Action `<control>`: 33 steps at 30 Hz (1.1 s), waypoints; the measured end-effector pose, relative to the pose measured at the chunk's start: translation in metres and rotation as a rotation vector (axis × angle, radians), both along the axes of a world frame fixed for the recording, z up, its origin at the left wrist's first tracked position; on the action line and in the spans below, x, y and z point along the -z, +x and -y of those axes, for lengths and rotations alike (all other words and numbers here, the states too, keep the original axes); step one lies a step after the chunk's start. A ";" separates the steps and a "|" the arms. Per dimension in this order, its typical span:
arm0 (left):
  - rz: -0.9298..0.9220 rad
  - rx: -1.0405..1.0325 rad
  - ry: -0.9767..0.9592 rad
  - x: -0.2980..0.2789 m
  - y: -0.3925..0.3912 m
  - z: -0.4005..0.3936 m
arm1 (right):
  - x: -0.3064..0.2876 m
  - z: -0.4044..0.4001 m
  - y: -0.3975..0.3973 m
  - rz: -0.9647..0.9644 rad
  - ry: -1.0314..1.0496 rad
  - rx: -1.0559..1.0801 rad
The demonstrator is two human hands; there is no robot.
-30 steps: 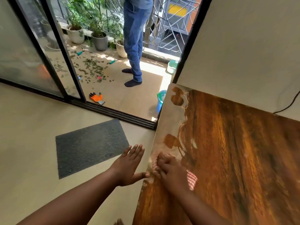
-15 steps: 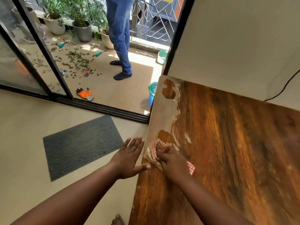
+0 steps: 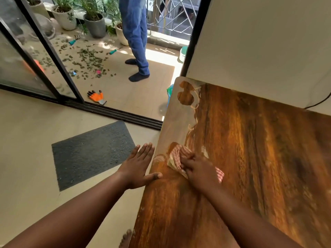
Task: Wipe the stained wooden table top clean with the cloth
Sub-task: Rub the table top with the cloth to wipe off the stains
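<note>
Cloth (image 3: 176, 156), red-and-white checked and bunched, lay on the wooden table (image 3: 250, 158) near its left edge, pressed down under the right hand (image 3: 200, 170). That hand's grip was clenched over the fabric, fingers curled into it, with a striped corner showing out from beneath the palm on the right side. The left hand (image 3: 138, 166) was held flat with its fingers straight and together, grip released, the palm just beside the table's left edge and the thumb resting on the edge. A pale film of stain (image 3: 176, 120) covered the strip of table along the left edge beyond the cloth, up to the far corner, broken by a few patches of bare brown wood. On the floor to the left lay a dark grey mat (image 3: 91, 151). Past the open sliding door (image 3: 48, 51), a person in blue jeans (image 3: 136, 34) stood on a balcony among potted plants (image 3: 95, 22), scattered leaves (image 3: 87, 59) and an orange-and-black glove (image 3: 96, 97).
</note>
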State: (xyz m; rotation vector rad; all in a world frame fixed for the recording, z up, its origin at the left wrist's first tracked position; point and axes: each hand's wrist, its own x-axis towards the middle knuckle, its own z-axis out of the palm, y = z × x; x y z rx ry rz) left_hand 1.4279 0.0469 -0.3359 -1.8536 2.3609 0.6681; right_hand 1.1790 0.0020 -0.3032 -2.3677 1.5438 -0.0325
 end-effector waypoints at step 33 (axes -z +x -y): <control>-0.235 -0.256 -0.137 -0.012 -0.062 0.052 | 0.008 0.025 -0.052 0.113 0.046 0.010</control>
